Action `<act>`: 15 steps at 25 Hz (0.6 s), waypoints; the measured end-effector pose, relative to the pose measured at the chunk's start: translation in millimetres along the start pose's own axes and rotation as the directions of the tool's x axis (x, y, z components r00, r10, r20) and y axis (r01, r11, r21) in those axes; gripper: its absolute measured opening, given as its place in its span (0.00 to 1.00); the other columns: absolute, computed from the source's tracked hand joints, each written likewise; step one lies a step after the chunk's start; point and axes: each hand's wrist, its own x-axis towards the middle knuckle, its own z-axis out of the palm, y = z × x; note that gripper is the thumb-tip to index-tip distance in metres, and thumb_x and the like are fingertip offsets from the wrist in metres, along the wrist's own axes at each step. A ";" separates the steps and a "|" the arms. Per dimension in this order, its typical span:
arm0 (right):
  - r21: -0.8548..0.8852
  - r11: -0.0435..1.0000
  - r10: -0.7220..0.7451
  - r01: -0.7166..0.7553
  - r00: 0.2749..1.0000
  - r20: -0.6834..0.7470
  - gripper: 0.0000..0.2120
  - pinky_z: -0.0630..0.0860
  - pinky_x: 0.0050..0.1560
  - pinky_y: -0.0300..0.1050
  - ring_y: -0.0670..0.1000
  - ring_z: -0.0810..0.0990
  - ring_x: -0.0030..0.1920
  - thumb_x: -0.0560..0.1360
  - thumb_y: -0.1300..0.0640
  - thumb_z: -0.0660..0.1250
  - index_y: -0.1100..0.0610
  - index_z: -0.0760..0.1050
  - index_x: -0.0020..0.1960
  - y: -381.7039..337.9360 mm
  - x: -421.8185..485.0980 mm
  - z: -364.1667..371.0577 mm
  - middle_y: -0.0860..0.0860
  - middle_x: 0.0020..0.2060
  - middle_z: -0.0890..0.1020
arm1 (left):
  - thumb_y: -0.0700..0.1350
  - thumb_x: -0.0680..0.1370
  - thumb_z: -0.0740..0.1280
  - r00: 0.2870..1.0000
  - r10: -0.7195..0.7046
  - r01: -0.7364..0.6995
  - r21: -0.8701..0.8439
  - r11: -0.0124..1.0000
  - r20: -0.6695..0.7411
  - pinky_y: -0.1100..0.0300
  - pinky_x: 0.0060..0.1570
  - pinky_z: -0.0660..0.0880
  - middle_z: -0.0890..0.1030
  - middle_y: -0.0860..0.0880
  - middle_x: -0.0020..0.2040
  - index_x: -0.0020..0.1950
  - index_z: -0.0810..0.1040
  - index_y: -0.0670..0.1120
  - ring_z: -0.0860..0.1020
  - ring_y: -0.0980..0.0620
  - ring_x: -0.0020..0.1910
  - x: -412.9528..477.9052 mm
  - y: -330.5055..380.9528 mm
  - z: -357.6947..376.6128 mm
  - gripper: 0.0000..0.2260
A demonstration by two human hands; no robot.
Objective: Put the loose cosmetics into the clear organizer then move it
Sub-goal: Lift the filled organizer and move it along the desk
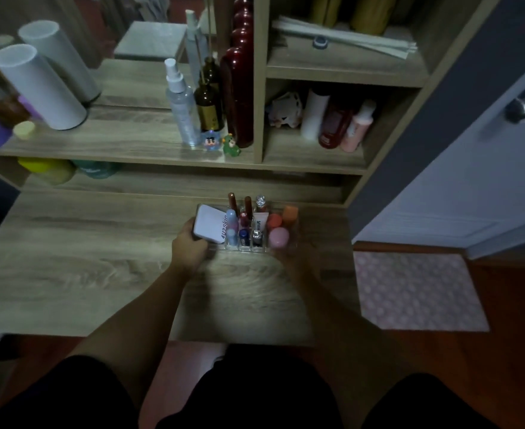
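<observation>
1. The clear plastic compartment organizer (249, 239) sits on the wood-grain desk top (84, 267), toward the back edge, right between both hands.
2. Left hand (190, 247) is wrapped around the organizer's left end, fingers against the white flat square compact (208, 226) standing in that end slot.
3. Right hand (295, 258) is at the right end by the pink round-capped item (279, 237); it's too dark to tell if it's actually clamped on.
4. Lip tubes and small bottles stand upright in the middle slots.
</observation>
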 end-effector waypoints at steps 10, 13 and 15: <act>0.032 0.999 0.025 -0.025 1.000 0.009 0.31 0.72 0.50 0.42 0.50 0.78 0.50 0.68 0.53 0.74 0.52 0.66 0.67 5.9 16.8 -6.0 0.49 0.50 0.81 | 0.29 0.73 0.62 0.993 0.055 -0.057 0.026 0.998 0.104 0.51 0.55 0.74 0.76 0.38 0.63 0.69 0.68 0.45 0.74 0.42 0.59 22.7 10.6 8.7 0.26; 0.062 0.996 0.058 -0.060 0.998 0.033 0.25 0.74 0.51 0.47 0.53 0.80 0.52 0.70 0.52 0.72 0.52 0.68 0.64 7.3 19.0 -7.3 0.46 0.47 0.79 | 0.30 0.73 0.63 0.991 0.045 -0.049 0.025 0.998 0.128 0.41 0.62 0.73 0.75 0.39 0.64 0.69 0.67 0.46 0.74 0.40 0.61 26.5 10.3 7.9 0.26; 0.051 0.997 0.048 -0.049 0.998 0.038 0.25 0.76 0.53 0.50 0.54 0.79 0.53 0.70 0.53 0.72 0.53 0.68 0.65 6.3 21.7 -8.5 0.50 0.50 0.81 | 0.29 0.73 0.63 0.989 0.048 -0.050 0.010 0.999 0.142 0.40 0.62 0.74 0.75 0.39 0.64 0.70 0.67 0.47 0.74 0.40 0.62 28.1 10.0 7.6 0.26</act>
